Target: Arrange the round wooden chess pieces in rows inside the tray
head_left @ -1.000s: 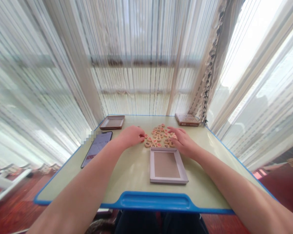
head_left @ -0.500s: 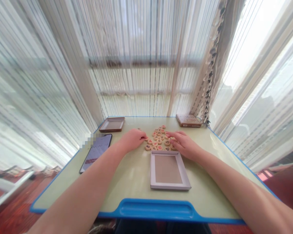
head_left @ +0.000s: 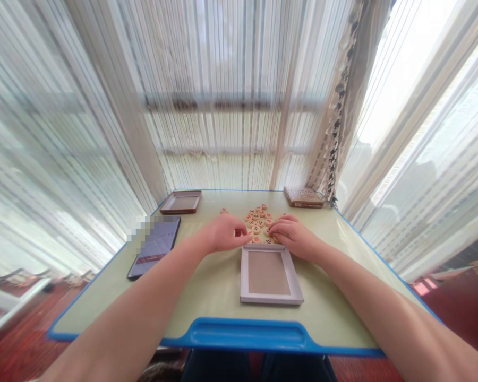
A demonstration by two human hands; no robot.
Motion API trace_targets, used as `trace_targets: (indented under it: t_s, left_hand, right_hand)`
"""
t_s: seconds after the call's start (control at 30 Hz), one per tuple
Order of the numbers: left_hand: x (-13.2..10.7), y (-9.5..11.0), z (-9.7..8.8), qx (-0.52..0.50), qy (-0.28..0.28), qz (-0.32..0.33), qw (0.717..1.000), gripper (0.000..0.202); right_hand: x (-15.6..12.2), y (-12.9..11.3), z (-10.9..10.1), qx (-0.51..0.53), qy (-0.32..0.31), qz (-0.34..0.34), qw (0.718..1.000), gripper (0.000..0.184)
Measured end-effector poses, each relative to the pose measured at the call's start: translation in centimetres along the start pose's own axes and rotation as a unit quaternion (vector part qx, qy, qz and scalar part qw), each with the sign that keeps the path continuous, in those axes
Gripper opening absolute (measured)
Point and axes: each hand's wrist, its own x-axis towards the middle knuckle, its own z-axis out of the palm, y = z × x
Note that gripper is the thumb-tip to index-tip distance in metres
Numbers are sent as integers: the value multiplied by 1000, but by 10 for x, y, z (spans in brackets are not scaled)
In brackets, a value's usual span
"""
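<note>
Several round wooden game pieces [head_left: 257,218] with red and black marks lie in a heap on the pale green table [head_left: 207,281]. My left hand [head_left: 224,234] rests at the heap's left edge with its fingers curled onto pieces. My right hand [head_left: 292,236] sits at the heap's right edge, fingers bent over pieces too. What either hand grips is hidden. Just in front of the heap lies a shallow white tray [head_left: 269,274] with a brown bottom and nothing in it. One stray piece [head_left: 223,210] lies apart at the back left.
A dark phone [head_left: 155,246] lies at the left. A brown shallow tray [head_left: 182,202] sits at the back left and a flat brown box [head_left: 304,196] at the back right. Striped curtains hang close behind the table. A blue handle rim [head_left: 250,333] edges the front.
Both hands have drawn toward me and closer together around the near part of the heap, right behind the white tray. The pieces look more bunched.
</note>
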Motion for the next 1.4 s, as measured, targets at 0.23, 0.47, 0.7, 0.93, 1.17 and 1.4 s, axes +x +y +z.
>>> trace_targets:
  t_s: [0.23,0.47,0.7,0.93,1.17,1.4]
  left_hand:
    - [0,2,5,33,-44,17,998,18]
    - [2,-12,8,-10,-1,-21,1000,20]
    - [7,-47,11,118,185,-115,969,36]
    - [11,-62,21,-56,38,-211,975,58]
    - [12,-38,18,-215,63,-222,949,51]
    - [9,-27,16,-205,77,-182,958,40]
  right_hand:
    - [0,-1,-3,-14,19,10,1000,19]
    - [-2,0,-7,-34,13,30,999,22]
    - [-2,7,-3,-105,21,141,984,43]
    - [-5,16,11,-125,-109,214,963,58]
    - [-1,12,5,-18,-118,149,982,57]
    - [-2,21,10,-64,-67,196,976,57]
